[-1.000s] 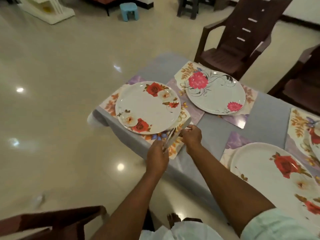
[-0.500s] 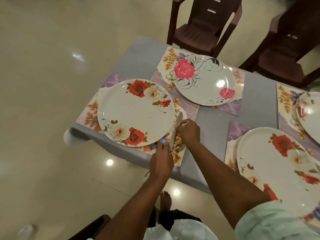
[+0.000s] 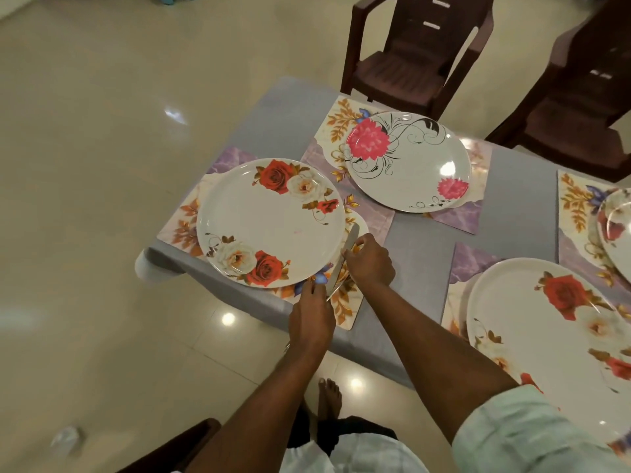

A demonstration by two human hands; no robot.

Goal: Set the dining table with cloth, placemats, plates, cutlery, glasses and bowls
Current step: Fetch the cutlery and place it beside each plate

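**Cutlery going down beside the corner plate**

The cloth, the placemats and at least 4 plates are already laid; no glasses or bowls are in sight, so I judge the job to be at the cutlery step.

Starting at the left, the rose plate (image 3: pixel 271 221) sits on its floral placemat (image 3: pixel 341 302) at the table's near corner. At about 4 o'clock from that plate, the left hand (image 3: pixel 312 319) reaches in with fingers curled; it looks to be gripping cutlery, though what exactly is hidden under the hand. Just right of it, the knife (image 3: pixel 343 257) lies slanted along the plate's edge on the mat, and the right hand (image 3: pixel 370 259) pinches it near the middle, fingertips closed on the metal.

Next, I would expect the knife to be squared up parallel to the plate and released, without nudging the plate.

At 1 o'clock, the pink-flower plate (image 3: pixel 408 162) has no cutlery yet.

No brand, label or writing can be read anywhere.
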